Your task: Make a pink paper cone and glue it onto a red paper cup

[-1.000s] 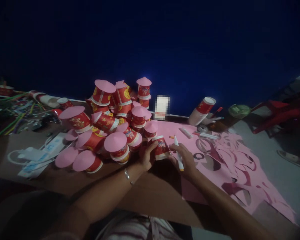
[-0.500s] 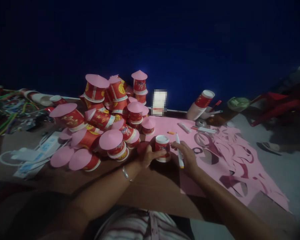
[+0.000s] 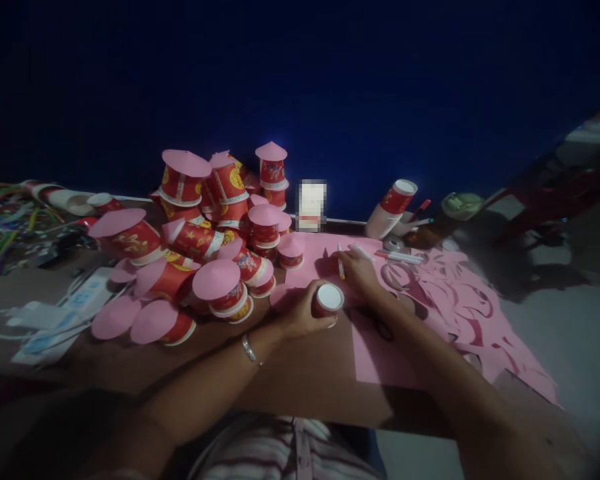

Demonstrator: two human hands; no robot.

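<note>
My left hand (image 3: pixel 305 313) is wrapped round a red paper cup (image 3: pixel 329 300) just above the brown table. The cup's white round end faces up and tilts toward me. Farther off, over the pink paper sheet (image 3: pixel 313 257), my right hand (image 3: pixel 359 270) is closed on a white marker (image 3: pixel 339 257) held near upright, its orange end pointing down. Whether that end touches the paper, I cannot tell. Beside my left hand lies a pink paper disc or cone (image 3: pixel 281 297), partly covered by the hand.
On the left, several red cups with pink cone roofs (image 3: pixel 216 280) are piled up. A power strip (image 3: pixel 63 317) with cables lies at far left. Pink paper scraps (image 3: pixel 480 313) cover the right side. Stacked cups (image 3: pixel 393 207), loose markers (image 3: pixel 400 257) and a tape roll (image 3: pixel 393 243) sit at the back.
My right hand has moved away from the cup, forward and slightly left, with the marker. The left hand now wraps lower round the cup, which has tilted toward me. The view has shifted slightly.
</note>
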